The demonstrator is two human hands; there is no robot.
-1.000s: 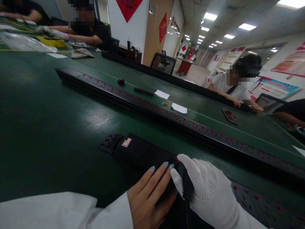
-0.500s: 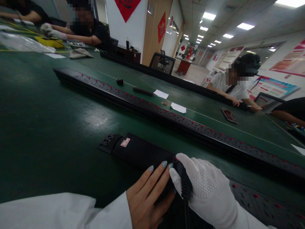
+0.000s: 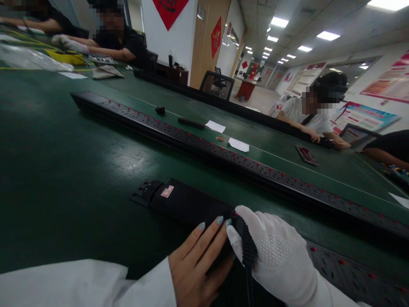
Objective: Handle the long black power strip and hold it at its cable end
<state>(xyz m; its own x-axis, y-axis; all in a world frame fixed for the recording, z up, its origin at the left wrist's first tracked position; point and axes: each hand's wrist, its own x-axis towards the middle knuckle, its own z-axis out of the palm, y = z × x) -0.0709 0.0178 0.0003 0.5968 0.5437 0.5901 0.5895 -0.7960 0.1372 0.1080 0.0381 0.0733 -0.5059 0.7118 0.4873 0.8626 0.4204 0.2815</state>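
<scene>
A long black power strip (image 3: 345,268) with red dots runs from the lower right, its plain end (image 3: 188,200) bearing a small red-and-white label (image 3: 168,191) and a slotted bracket (image 3: 147,192). Bare, with blue nails, my left hand (image 3: 203,256) lies on the strip's near side with its fingers stretched out. My right hand (image 3: 275,247), in a white dotted glove, is closed around a black plug (image 3: 247,245), whose cable hangs down toward me. The plug sits against the strip's face; its prongs are hidden.
Another long black strip (image 3: 207,149) lies diagonally beyond my hands on the green table (image 3: 47,170). Behind it are white papers (image 3: 238,145), a dark bar (image 3: 191,123) and a phone (image 3: 307,155). Other people (image 3: 319,115) sit at the far side and right.
</scene>
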